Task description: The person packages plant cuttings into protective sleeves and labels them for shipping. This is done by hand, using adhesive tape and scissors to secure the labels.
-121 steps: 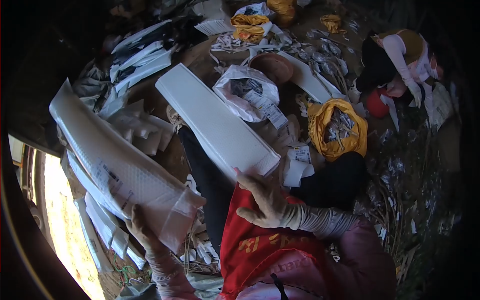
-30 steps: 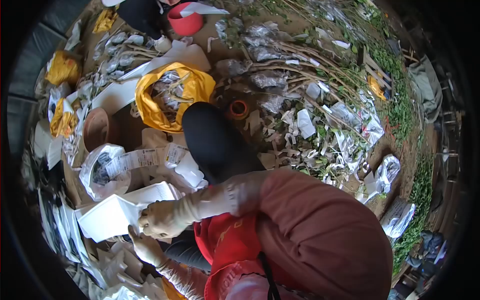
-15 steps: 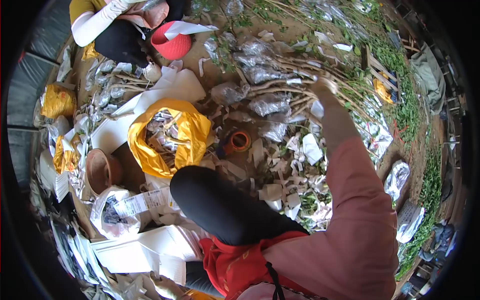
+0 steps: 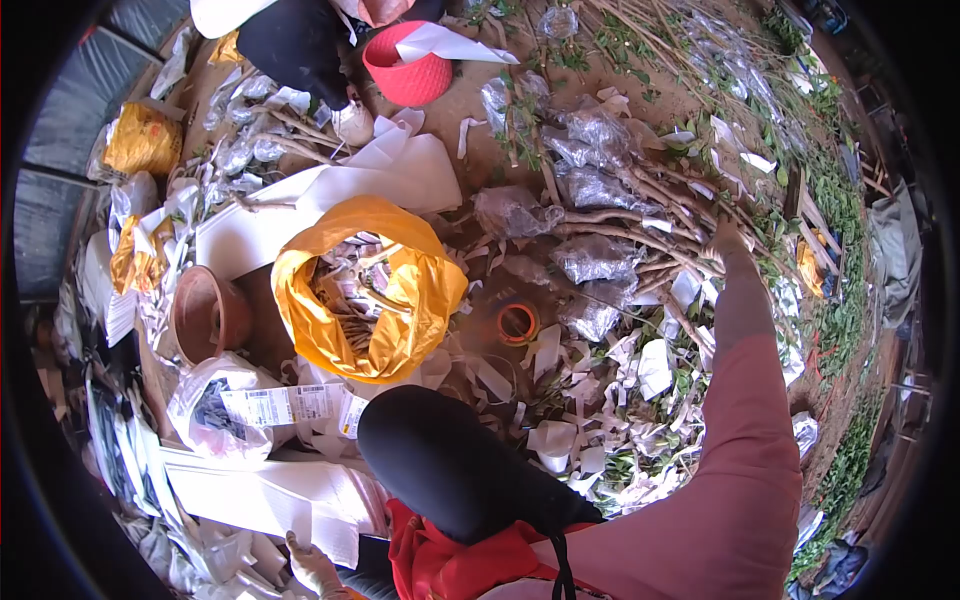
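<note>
On our left lie long white sheets (image 4: 250,492). They look light and a bit stiff, and they could bend or crease, so we would pinch them along an edge. Our left hand (image 4: 314,570) is right by their near edge, but we can't tell if it grips. Far from it, past the yellow bag (image 4: 420,335), the brown sticks (image 4: 650,236) lie on the ground. They look hard and knobbly, with slippery plastic wraps (image 4: 595,262) at one end. Bare wood seems best to hold. Our right hand (image 4: 728,242) is there, its grip unclear.
</note>
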Action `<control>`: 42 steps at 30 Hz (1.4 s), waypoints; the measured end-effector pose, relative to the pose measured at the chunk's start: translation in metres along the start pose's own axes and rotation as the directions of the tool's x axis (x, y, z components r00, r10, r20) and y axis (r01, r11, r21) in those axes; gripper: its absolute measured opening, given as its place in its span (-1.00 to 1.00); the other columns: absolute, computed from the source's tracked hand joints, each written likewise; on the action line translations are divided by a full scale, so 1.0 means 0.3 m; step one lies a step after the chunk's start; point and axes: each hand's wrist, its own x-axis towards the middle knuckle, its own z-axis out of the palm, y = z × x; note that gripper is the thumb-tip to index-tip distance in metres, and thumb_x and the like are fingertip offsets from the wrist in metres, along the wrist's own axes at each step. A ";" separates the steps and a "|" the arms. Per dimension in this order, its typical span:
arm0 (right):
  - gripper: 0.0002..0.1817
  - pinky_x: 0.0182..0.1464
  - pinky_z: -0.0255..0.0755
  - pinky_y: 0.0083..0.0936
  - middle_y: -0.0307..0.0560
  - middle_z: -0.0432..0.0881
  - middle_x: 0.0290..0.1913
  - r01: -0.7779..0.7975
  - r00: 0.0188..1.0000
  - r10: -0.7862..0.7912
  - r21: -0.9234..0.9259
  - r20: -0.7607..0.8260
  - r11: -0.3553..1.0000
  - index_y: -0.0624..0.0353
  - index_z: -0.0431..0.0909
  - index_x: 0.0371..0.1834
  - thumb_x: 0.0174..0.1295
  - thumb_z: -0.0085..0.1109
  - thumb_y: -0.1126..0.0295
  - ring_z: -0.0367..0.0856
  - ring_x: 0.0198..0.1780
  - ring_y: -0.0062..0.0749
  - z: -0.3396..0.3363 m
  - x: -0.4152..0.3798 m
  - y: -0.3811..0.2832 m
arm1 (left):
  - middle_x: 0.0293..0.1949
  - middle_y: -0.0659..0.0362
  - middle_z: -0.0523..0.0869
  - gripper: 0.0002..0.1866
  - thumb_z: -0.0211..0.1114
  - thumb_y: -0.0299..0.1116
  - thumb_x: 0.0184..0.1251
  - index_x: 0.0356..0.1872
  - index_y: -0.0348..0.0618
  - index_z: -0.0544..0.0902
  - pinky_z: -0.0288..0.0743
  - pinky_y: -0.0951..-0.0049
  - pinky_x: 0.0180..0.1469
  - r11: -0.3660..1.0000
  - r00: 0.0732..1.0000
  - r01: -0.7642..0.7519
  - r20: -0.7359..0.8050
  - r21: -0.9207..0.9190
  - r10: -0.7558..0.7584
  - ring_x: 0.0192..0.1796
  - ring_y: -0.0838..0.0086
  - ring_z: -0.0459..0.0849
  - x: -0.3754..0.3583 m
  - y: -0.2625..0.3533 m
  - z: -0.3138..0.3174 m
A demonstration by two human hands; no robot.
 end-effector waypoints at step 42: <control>-0.36 -0.21 0.53 -0.28 0.08 0.64 -0.22 0.972 0.155 -0.984 0.166 0.092 0.169 0.00 0.41 0.21 0.10 0.27 -0.05 0.67 -0.28 -0.10 -0.181 -1.926 -0.227 | -0.31 0.01 0.70 -0.78 0.16 -0.33 0.20 -0.13 -0.02 0.59 0.53 0.10 -0.19 0.933 0.970 -0.210 -0.182 -0.293 0.161 -0.24 0.09 0.68 -0.076 0.033 -0.052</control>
